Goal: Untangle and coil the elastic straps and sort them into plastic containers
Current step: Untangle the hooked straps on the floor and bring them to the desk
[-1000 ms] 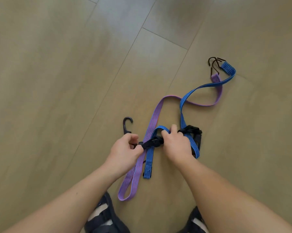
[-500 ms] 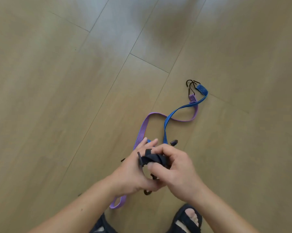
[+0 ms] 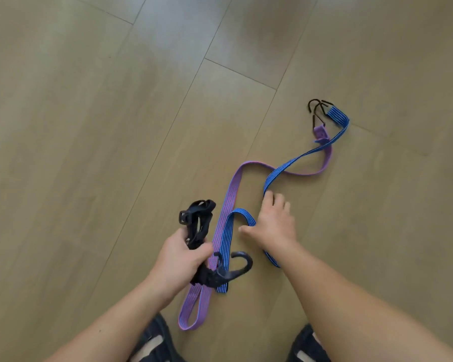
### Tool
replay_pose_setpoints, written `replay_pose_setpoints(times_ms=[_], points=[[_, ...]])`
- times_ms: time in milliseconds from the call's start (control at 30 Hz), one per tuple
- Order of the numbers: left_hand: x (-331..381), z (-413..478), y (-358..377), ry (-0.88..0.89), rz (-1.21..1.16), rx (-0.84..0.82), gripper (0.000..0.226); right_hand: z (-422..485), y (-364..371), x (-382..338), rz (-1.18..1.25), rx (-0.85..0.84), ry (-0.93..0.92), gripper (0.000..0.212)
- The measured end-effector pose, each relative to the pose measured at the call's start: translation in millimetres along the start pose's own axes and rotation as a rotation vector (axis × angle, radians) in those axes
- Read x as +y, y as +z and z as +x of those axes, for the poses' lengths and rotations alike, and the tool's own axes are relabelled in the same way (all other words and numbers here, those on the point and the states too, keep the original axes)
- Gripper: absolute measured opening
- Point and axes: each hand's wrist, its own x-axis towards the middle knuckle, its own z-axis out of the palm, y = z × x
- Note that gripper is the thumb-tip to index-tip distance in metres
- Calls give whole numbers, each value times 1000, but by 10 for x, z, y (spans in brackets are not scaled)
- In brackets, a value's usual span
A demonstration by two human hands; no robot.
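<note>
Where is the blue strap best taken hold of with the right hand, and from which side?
Take your grip on the blue strap at its bend, just beside the thumb of the right hand, coming from above and from the right. There it seems to arch up, apart from the purple strap. Lower down it lies against that strap and passes under the black hook.

Three straps: one purple strap (image 3: 233,189), one blue strap (image 3: 282,170), one black strap (image 3: 199,223)

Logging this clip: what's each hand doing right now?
Left hand: grips the bundled black strap.
Right hand: open, fingers spread over the blue strap.
</note>
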Motion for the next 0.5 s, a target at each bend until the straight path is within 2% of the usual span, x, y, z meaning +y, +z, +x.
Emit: replay_pose_setpoints(times_ms=[100,200,233,367,500], points=[[-66,34,8,14,74,4,13,-31,225,-83,-47,23,-100,46],[-66,-37,-26,67,206,-24,7,-157,186,-9,178,-83,-46,12],[-39,-89,-53,84,233,-36,5,-222,114,31,288,-98,-21,6],[209,-424,-167,60,266,-32,6,-645,-414,239,655,-89,16,12],[749,-953,-248,76,232,-50,21,-1240,-1238,419,708,5,-135,3]])
